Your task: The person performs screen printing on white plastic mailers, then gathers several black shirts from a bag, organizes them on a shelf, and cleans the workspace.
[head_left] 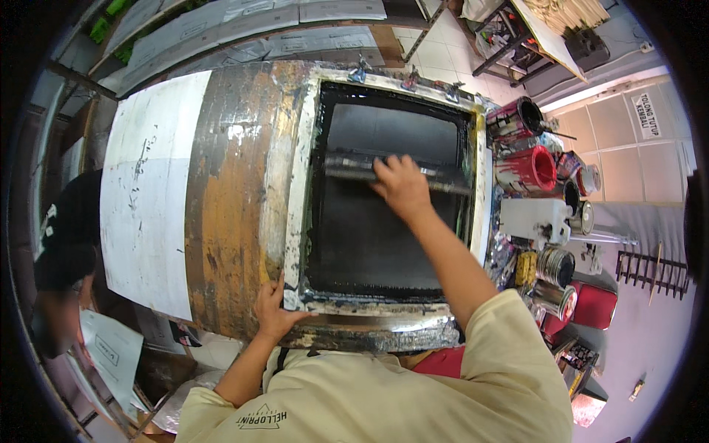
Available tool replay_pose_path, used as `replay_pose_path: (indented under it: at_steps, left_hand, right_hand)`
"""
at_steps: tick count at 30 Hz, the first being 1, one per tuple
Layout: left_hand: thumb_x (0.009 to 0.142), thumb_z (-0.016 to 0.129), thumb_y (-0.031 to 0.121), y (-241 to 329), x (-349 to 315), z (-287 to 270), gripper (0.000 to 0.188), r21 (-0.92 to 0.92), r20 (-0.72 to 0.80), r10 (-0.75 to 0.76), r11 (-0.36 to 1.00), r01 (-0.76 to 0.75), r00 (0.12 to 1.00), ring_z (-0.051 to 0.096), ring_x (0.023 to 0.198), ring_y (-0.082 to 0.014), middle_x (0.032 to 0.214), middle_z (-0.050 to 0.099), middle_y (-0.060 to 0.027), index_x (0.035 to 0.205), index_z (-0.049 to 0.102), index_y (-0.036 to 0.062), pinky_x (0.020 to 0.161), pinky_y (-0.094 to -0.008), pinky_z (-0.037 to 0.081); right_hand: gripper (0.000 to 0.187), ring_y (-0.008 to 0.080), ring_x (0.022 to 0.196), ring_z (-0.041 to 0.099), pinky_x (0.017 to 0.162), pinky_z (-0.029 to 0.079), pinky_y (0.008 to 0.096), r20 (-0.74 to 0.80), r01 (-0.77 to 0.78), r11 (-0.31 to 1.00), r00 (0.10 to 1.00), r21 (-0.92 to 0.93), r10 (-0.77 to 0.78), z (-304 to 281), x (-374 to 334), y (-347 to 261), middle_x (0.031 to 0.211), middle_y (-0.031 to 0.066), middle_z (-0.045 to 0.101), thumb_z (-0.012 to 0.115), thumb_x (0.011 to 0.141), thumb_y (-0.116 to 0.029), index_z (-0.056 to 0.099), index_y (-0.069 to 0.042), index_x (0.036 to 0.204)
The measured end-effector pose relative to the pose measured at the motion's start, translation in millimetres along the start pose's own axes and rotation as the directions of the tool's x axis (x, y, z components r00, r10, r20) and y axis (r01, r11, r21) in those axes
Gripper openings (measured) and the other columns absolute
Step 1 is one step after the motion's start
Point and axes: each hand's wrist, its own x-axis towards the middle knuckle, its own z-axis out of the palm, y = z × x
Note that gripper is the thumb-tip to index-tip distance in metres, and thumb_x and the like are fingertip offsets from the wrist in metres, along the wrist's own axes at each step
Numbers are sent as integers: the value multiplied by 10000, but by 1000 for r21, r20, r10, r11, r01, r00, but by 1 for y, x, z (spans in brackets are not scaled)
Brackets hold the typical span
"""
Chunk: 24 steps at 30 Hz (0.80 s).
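A printing screen with a pale, ink-stained frame [298, 184] lies on the worktable, its mesh [369, 236] coated in black ink. Across the upper part of the mesh runs a long squeegee [347, 167], smeared with black. My right hand [402, 190] is closed over the squeegee's middle, with the forearm reaching in from the lower right. At the frame's near left corner rests my left hand [277, 314], its thumb stretched along the near edge and its fingers pointing away from me.
Ink-stained cans and a red bucket [526, 170] crowd the right side beside a white jerrycan [533, 220]. A white sheet [151, 184] covers the table's left part. Another person [70, 236] bends at the far left. Shelves with wrapped boxes [244, 29] stand behind.
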Motion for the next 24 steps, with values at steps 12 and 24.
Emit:
replay_pose_path:
  at_steps: [12,24]
  left_hand:
    - [510,1009,413,15,0,-17,1250,-284,1,12,959,-11,1000,656,1004,-298,1106,676,-169,1549,435,22,891,-392,528]
    - [654,970,153,46,-9,-45,841,-600,93,-108,787,142,990,693,1002,-192,1112,738,-112,1370,571,-38,914,-337,536]
  right_hand:
    - [456,391,1027,685,871,539,521,332,74,996,939,54,-87,-62,106,56,1049,169,737,606,959,-535,721,-123,1117]
    - [340,329,944,666,800,540,465,271,-88,988,961,126,51,-133,-172,-134,975,105,649,742,887,-401,678,-133,1086]
